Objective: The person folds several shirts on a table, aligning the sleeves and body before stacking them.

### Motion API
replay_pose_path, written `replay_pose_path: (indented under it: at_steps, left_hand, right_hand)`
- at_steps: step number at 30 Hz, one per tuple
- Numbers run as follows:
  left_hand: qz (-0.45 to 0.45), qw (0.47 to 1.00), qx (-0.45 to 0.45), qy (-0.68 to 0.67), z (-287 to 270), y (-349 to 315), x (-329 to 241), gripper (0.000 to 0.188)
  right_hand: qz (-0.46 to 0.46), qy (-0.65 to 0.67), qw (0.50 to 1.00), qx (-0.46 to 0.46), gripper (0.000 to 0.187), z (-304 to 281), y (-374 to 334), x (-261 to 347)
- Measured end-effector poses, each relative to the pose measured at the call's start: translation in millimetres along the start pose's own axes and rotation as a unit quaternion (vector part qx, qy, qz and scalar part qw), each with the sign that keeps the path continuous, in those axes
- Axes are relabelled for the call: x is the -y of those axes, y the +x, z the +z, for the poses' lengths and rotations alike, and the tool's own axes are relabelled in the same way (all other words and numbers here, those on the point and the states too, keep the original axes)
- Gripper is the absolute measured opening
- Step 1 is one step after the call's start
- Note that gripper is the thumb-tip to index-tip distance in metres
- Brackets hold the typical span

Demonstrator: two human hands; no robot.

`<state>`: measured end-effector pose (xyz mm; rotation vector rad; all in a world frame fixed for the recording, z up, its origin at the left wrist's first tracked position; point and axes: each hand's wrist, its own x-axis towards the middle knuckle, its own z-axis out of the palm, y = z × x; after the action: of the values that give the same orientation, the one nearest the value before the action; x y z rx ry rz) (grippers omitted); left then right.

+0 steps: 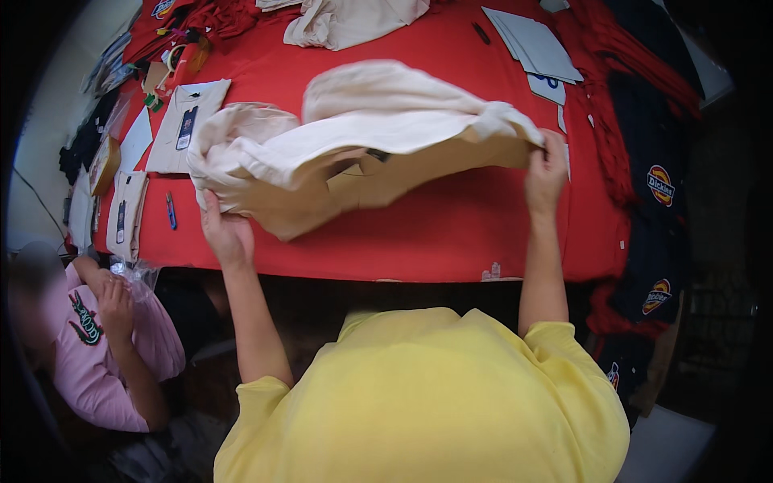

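A cream shirt is stretched between my two hands above the red-covered table, its middle billowing up and slightly blurred. My left hand grips its bunched left end, thumb on top. At the other end, my right hand pinches a corner of the cloth between its fingers. A small dark label shows inside the shirt's opening, partly shaded by the folds.
Folded beige shirts with dark tags lie left, near blue thread snips. White card sheets sit far right, beside dark garments. More cream cloth lies at the back. A co-worker in pink sits lower left.
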<state>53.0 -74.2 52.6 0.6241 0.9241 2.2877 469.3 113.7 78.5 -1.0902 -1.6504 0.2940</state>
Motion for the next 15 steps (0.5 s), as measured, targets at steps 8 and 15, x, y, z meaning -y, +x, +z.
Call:
replay_pose_path:
  at_steps: [8, 15]
  left_hand:
    - [-0.188, 0.971, -0.064, 0.130, -53, -87, 10, 0.046]
    - [0.115, 0.755, -0.211, 0.610, -56, -101, 24, 0.042]
  right_hand:
    - [0.202, -0.055, 0.875, 0.437, 0.015, -183, -37, -22]
    - [0.195, 0.040, 0.912, 0.359, 0.023, -107, -34, -13]
